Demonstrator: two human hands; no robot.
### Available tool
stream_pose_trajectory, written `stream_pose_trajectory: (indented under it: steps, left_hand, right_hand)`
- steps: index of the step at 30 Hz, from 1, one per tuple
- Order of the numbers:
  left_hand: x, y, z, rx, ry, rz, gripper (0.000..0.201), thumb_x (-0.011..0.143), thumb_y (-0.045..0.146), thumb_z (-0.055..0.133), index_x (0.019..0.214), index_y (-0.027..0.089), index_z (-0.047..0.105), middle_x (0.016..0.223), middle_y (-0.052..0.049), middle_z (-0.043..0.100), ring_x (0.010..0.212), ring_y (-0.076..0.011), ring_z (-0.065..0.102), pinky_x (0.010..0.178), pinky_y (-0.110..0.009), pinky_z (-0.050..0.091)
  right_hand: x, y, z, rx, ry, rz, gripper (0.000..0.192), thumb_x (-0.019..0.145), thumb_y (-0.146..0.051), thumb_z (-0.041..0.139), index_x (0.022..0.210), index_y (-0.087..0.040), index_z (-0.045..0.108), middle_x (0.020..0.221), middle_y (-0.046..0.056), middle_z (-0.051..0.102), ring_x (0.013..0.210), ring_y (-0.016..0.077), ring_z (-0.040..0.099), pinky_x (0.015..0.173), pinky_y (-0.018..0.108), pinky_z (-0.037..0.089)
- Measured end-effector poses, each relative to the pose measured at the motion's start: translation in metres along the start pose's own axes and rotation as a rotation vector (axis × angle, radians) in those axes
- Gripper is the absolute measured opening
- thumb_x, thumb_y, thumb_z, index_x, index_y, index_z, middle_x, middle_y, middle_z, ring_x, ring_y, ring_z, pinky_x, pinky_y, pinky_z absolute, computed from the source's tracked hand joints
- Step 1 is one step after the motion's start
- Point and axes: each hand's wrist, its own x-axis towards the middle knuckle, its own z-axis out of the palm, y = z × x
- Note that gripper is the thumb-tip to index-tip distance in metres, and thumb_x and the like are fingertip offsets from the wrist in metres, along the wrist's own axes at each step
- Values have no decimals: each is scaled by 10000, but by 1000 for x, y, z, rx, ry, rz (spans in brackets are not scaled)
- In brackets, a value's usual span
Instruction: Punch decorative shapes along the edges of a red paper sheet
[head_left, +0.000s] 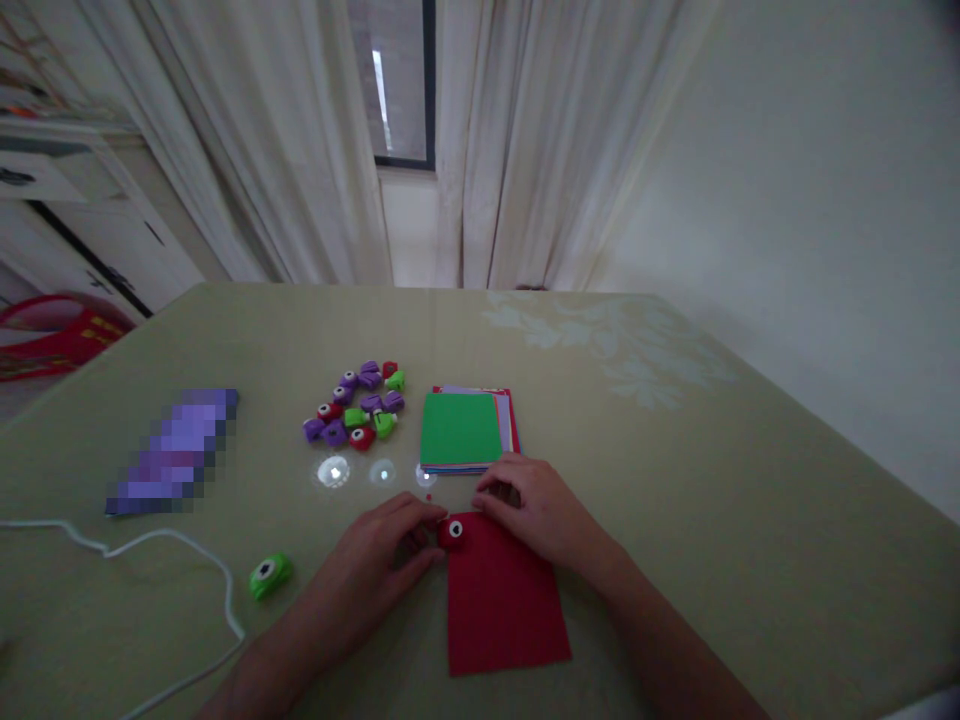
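Observation:
A small red craft punch (452, 532) with a white round button sits over the far left corner of a red sheet of paper (510, 610). My left hand (390, 545) grips the punch between thumb and fingers from the left. Across the paper's far edge, my right hand (536, 510) pinches the sheet with thumb and curled fingers. The paper lies flat on the table, its far right corner hidden under that hand. A tiny red scrap (429, 497) rests just beyond the punch.
Beyond my hands lies a stack of coloured paper, green on top (459, 430). Several purple, red and green punches (352, 405) cluster left of it. A lone green punch (270, 575), a white cable (226, 590) and a blurred purple packet (176, 450) are farther left.

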Motion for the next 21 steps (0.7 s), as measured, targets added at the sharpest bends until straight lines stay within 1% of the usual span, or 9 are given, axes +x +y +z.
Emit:
stream_pose_trajectory:
  steps: [3,5,7,10,12,15,16,18,21]
  left_hand:
    - [0,2,-2,26,-4,-16,224,953,238,690,1165,248,761,1052,-46,755,877,-210,716,805,-316,548]
    - [0,4,-3,49,-4,-23,225,936,244,705,1154,232,762,1047,-56,754,871,-220,707,791,-323,541]
    - [1,5,-4,70,4,-21,227,925,244,711,1144,219,766,1039,-66,752,862,-224,698,778,-324,532]
    - [3,5,-5,99,2,2,233,914,227,699,1134,208,775,1017,-70,748,831,-218,684,755,-319,517]
    - [4,6,-5,113,-3,16,247,903,216,696,1136,210,780,1002,-66,749,825,-216,679,754,-319,513]
    - [4,10,-6,127,7,22,258,901,217,689,1142,217,780,986,-61,752,848,-221,680,758,-315,513]
    - [4,12,-7,132,11,21,255,898,217,689,1136,217,780,981,-60,752,856,-223,681,757,-313,512]
    - [3,16,-8,135,11,22,252,882,213,698,1119,213,783,974,-58,751,859,-224,683,755,-310,510]
    - [3,19,-9,124,5,39,235,880,213,704,1097,198,792,983,-63,749,853,-219,686,761,-308,509]
  right_hand:
    - [2,-8,3,-79,121,16,64,1002,-204,745,963,-162,774,986,67,744,918,199,678,847,299,476]
    - [8,-20,10,-149,155,36,108,1034,-220,699,955,-160,741,965,73,740,899,201,675,821,297,473]
    - [17,-36,18,-244,145,51,147,1072,-269,647,987,-171,715,972,78,746,897,212,682,804,305,470]
    - [33,-60,28,-411,99,28,188,1120,-292,545,1087,-174,688,1048,105,764,997,251,702,823,331,473]
    - [41,-72,26,-506,23,5,189,1118,-275,532,1148,-163,682,1103,131,772,1027,271,708,806,341,472]
    - [45,-78,8,-484,-101,12,209,1063,-348,648,1153,-169,708,1065,113,790,948,256,716,744,319,452]
    - [46,-77,0,-440,-137,28,221,1027,-380,704,1102,-175,732,1006,91,795,911,241,711,723,303,440]
    - [47,-72,-17,-364,-249,22,199,953,-359,791,998,-167,772,934,59,792,858,200,693,693,265,419]
    - [53,-63,-32,-305,-478,130,196,876,-336,837,900,-144,803,792,25,762,727,161,656,625,238,395]
